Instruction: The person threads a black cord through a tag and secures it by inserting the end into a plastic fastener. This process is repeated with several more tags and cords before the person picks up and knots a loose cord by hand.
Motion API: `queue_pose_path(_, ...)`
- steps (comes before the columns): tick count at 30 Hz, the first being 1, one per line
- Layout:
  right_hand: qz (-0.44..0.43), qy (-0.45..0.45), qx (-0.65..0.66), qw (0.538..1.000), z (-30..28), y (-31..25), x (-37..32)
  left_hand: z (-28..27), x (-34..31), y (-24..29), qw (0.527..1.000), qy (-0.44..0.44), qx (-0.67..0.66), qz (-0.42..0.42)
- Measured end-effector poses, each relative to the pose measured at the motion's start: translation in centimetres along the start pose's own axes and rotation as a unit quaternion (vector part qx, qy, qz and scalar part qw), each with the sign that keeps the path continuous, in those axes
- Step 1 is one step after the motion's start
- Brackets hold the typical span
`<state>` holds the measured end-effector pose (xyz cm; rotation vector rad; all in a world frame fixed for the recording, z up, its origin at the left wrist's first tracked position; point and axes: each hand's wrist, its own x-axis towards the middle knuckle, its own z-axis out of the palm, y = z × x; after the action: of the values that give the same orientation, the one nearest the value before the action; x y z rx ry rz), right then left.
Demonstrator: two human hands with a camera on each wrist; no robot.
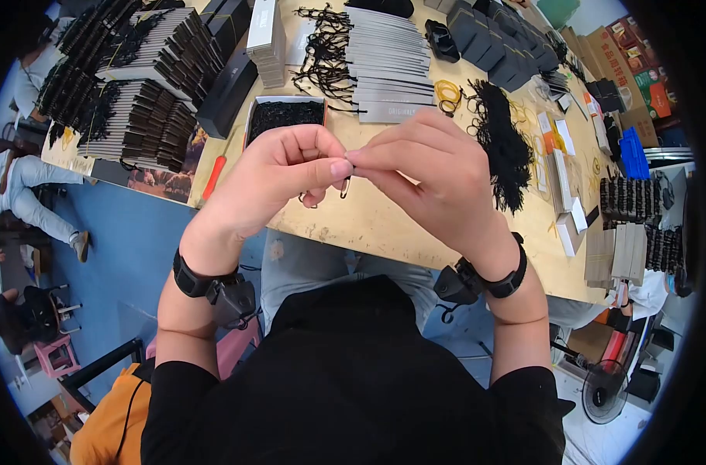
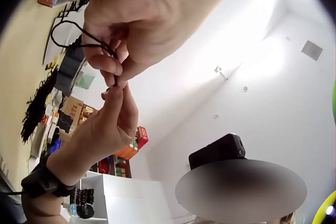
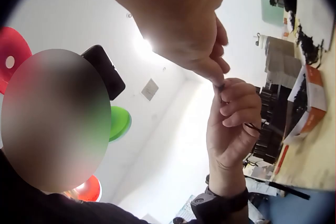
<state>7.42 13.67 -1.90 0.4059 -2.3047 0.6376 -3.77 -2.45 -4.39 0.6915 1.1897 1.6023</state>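
Observation:
My left hand (image 1: 287, 170) pinches a thin black cord (image 2: 90, 35) between thumb and fingers over the table's front edge. In the left wrist view the cord forms a loop standing out from that hand. My right hand (image 1: 438, 159) meets it fingertip to fingertip and pinches the cord's other part. The spot between the fingertips is mostly hidden. Just beyond the left hand sits an open orange-and-white box (image 3: 315, 95) full of black cords. Farther back lies a row of grey strips (image 1: 391, 58) with black strings at their left ends.
A heap of black cords (image 1: 498, 143) lies right of my right hand, with yellow rubber bands (image 1: 448, 93) nearby. Stacked corded strips (image 1: 139, 116) and a long black box (image 1: 227, 93) fill the left side. A red-handled tool (image 1: 214, 178) lies at the left edge. Dark boxes (image 1: 492, 46) stand behind.

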Motion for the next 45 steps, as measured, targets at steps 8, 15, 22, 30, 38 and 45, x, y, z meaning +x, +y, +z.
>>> queue_pose_path(8, 0.204, -0.095, 0.167, 0.960, -0.1, 0.4, -0.4, 1.2, 0.0, 0.3, 0.988, 0.069, 0.126, 0.047)
queue_pose_path(15, 0.376, -0.098, 0.385, 0.837, -0.3, 0.6, -0.4, 2.1, -0.7, 0.0, 0.970, 0.123, 0.183, 0.103)
queue_pose_path(22, 0.409, -0.106, 0.497, 0.758, 0.0, 1.1, -0.6, 2.4, -0.4, -0.3, 0.931, 0.162, 0.277, 0.173)
queue_pose_path(30, 0.395, -0.082, 0.471, 0.785, 0.2, 1.0, -0.8, 3.0, -0.3, -0.1, 0.872, 0.203, 0.369, 0.249)
queue_pose_path(38, 0.345, -0.057, 0.398, 0.848, -0.3, 0.1, -0.5, 2.5, -0.5, 0.4, 0.971, 0.139, 0.144, 0.131)
queue_pose_path(45, 0.195, 0.006, 0.182, 0.964, 0.1, -0.8, -0.8, 2.9, -0.3, 0.2, 0.983, 0.119, 0.067, 0.123)
